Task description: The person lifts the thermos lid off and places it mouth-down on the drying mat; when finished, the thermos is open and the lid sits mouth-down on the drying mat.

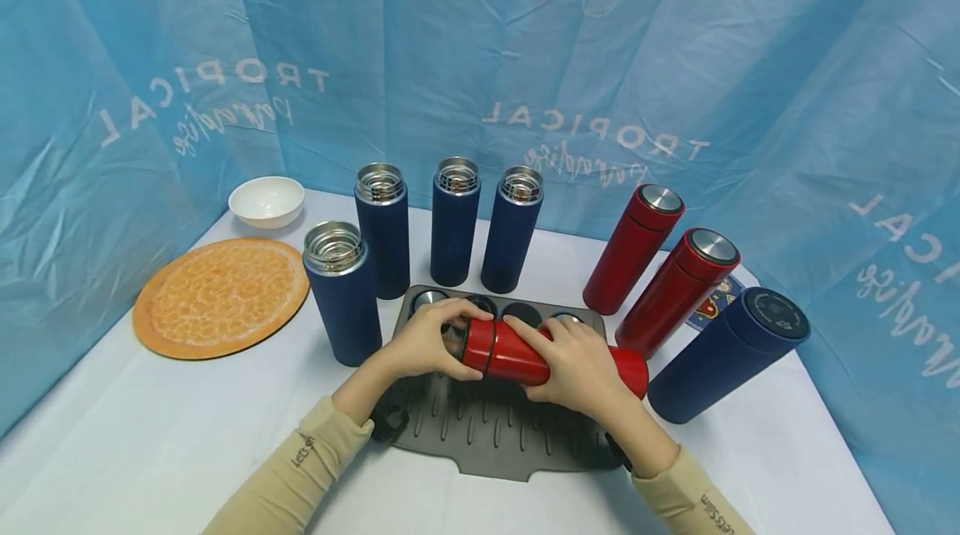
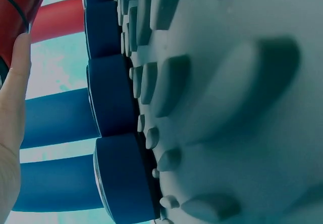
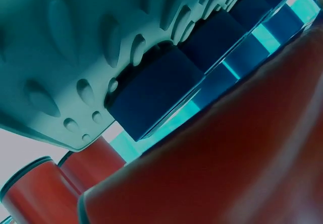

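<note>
A red thermos flask (image 1: 517, 354) is held on its side above a dark grey tray (image 1: 495, 435) with raised ridges. My left hand (image 1: 423, 343) grips its left end, around the cap, with thumb and fingers. Around the flask's body curls my right hand (image 1: 577, 364). In the right wrist view the flask's red body (image 3: 242, 168) fills the lower right. Dark blue caps (image 2: 123, 178) stand in a row along the tray's far side, partly hidden by the hands in the head view. The left wrist view catches only part of the left hand (image 2: 12, 98).
Several blue flasks (image 1: 455, 222) without caps stand behind and left of the tray. Two capped red flasks (image 1: 633, 247) and a capped blue flask (image 1: 723, 360) are at right, near a patterned card (image 1: 712, 302). A white bowl (image 1: 267, 202) and round orange mat (image 1: 225, 293) lie left.
</note>
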Motion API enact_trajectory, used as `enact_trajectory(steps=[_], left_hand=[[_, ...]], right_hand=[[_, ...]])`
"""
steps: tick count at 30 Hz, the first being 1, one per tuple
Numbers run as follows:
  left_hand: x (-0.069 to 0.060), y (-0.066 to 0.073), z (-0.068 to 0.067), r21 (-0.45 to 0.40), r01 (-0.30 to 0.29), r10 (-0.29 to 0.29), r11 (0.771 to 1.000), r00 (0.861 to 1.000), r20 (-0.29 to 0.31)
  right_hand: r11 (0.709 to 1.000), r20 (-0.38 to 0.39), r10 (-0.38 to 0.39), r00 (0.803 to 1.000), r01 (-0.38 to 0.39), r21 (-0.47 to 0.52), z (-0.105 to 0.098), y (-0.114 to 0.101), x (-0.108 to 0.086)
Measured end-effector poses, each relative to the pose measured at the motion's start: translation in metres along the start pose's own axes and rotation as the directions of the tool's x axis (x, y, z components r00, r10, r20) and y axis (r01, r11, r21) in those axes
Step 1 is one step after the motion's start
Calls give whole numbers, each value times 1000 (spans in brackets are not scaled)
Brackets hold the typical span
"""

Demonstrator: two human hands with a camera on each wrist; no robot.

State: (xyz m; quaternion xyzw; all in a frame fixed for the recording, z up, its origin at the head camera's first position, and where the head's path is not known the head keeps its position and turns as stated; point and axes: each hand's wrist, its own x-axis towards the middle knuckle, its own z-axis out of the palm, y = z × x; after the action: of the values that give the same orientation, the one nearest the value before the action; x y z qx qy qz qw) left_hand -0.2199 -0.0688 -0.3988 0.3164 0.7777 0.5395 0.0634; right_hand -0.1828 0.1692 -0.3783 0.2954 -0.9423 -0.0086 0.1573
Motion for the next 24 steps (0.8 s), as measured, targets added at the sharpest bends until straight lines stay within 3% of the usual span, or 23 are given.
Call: enact_trajectory(steps=[6, 9, 19, 24], left_hand=[[-2, -6, 1, -109, 86, -94, 990, 994, -63], [-1, -4, 0, -151, 100, -112, 983, 991, -73], [-1, 1, -1, -86, 101, -100, 991, 995, 14], [-2, 5, -5, -180, 69, -56, 981, 995, 79]], right_hand=[[983, -77, -127, 989, 115, -140, -8, 2, 8], [977, -102, -148, 984, 129, -173, -13, 3, 12], [989, -60, -95, 994, 88, -116, -12, 4, 9], [995, -29, -55, 998, 52, -82, -10, 4, 7]])
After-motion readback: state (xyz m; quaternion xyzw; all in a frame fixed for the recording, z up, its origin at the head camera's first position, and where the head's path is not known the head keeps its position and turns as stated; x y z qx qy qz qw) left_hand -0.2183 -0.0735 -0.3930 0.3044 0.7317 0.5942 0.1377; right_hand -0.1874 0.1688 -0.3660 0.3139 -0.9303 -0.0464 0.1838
